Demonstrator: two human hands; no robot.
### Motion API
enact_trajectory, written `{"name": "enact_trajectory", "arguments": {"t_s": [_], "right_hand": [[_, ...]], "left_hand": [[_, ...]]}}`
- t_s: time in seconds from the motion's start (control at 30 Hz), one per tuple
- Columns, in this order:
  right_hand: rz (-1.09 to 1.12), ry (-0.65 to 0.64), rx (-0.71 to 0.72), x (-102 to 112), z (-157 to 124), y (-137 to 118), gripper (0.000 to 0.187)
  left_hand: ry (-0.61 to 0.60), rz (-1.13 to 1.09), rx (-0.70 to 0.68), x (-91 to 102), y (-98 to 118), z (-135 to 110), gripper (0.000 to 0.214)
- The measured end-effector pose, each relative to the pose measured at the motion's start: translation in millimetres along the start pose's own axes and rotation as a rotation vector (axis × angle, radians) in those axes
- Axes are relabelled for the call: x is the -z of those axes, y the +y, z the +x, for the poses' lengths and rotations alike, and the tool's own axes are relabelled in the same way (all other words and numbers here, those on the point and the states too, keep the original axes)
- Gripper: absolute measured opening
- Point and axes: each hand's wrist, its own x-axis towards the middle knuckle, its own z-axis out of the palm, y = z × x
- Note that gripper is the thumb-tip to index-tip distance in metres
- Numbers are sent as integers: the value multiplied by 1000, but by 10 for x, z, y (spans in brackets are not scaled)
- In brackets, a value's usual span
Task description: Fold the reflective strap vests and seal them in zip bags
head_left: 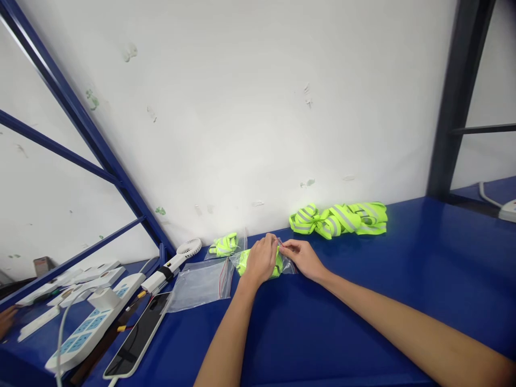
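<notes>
On the blue table, a clear zip bag [288,265] with a folded fluorescent yellow reflective strap or vest [243,260] inside lies under my hands. My left hand [261,262] rests over the bag, its fingers closed on the upper edge by the red seal line. At the bag's right corner my right hand [305,259] pinches the same edge between thumb and fingers. Just left lie a flat clear zip bag [199,282] and another bagged yellow bundle [224,244]. Several loose yellow reflective bundles [341,219] sit at the back right against the wall.
To the left are a white handheld fan [189,248], a phone [139,336] on a cable and a white power strip [94,322]. A blue metal frame [121,183] stands there; a dark post [455,102] rises at right. Another person's hand [6,321] shows at far left.
</notes>
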Motion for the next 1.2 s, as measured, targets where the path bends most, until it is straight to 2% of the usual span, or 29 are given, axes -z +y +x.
{"name": "enact_trajectory", "arguments": {"t_s": [0.17,0.43,0.63,0.73,0.9,1.1,1.2], "right_hand": [[-13,-4,-6,43,21,21,27],[7,-13,-73,53,-64,-51,24],[-19,-27,-55,50,-124,-154,30],[-98,-31,-1,32,-147,-194,32],[-198,-50,126,0,-174,-225,30],[-240,-115,54,63,-175,-224,27],[-264,-103,66,60,-184,-256,25]], "left_hand": [[-5,-18,18,-27,2,8,19],[6,7,-50,-31,37,-2,18],[0,-12,-112,21,69,-25,20],[11,-1,-130,27,70,-49,22],[104,40,-114,3,31,-74,23],[334,-130,38,43,-58,-69,22],[374,-217,63,62,-62,-67,24]]}}
